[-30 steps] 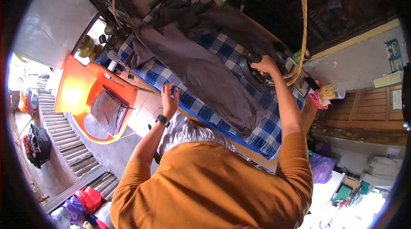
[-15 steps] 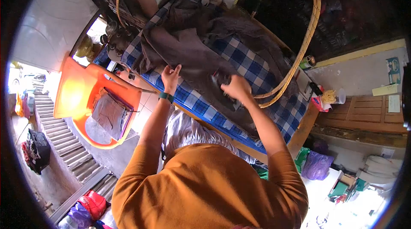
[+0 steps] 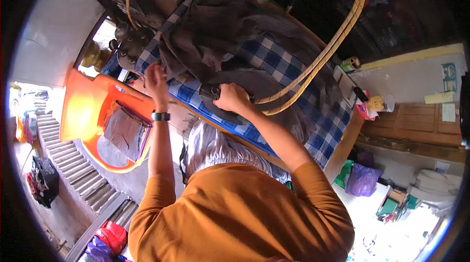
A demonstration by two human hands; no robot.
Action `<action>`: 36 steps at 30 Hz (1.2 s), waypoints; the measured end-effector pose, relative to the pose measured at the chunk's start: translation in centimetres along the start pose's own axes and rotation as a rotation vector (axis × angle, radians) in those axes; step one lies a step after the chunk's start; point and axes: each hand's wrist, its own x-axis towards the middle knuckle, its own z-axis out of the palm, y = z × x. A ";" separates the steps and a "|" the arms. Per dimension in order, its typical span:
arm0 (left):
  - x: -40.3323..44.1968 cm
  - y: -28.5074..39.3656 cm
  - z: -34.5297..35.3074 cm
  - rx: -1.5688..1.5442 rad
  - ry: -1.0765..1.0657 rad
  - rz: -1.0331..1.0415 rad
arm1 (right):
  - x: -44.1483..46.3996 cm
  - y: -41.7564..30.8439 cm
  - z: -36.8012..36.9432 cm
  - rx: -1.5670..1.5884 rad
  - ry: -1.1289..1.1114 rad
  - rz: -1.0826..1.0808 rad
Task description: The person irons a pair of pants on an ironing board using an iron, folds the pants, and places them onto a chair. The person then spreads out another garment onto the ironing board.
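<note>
My right hand [image 3: 232, 98] is closed around the handle of a dark steam iron [image 3: 210, 90], which rests on a dark brown cloth garment [image 3: 191, 54]. Two yellow braided hoses [image 3: 338, 41] run from the iron up to the right. Beneath the garment, a blue-and-white checked cloth [image 3: 274, 56] covers the table. My left hand [image 3: 155, 83], with a watch on its wrist, is raised beside the garment's left edge. Its fingers look stretched out and slightly blurred, and nothing shows in them.
Left of the table stands an orange plastic chair [image 3: 83, 110] with folded dark cloth [image 3: 127, 127] on its seat. A can [image 3: 349, 64] sits at the table's far right. Beyond it are a wooden cabinet [image 3: 411, 125] and a purple bag [image 3: 362, 179].
My right hand and the iron have moved left across the garment, taking the hoses along. My left hand has let go of the garment and moved left. The garment's near part has shifted.
</note>
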 end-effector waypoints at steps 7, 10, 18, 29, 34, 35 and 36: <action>-3.4 0.3 -11.0 0.236 0.090 -0.112 | -6.2 11.7 -2.3 0.123 0.244 0.409; -7.4 -2.2 -14.0 0.239 0.104 -0.191 | -6.8 20.6 -3.2 0.144 0.432 0.463; -12.9 -2.7 -7.3 0.180 -0.137 -0.307 | -12.5 16.9 0.7 0.053 0.149 0.190; -13.9 -3.1 -13.7 0.209 -0.006 -0.347 | -15.9 26.1 -0.9 0.165 0.368 0.605; -16.1 -3.5 -15.1 0.153 -0.015 -0.464 | -17.0 30.4 -1.9 0.127 0.169 0.271; -16.6 -3.0 -15.4 0.149 -0.017 -0.500 | -17.8 30.8 0.3 0.000 0.166 0.132; -16.9 -2.2 -15.6 0.154 -0.003 -0.510 | -19.6 29.3 1.2 -0.007 0.154 -0.023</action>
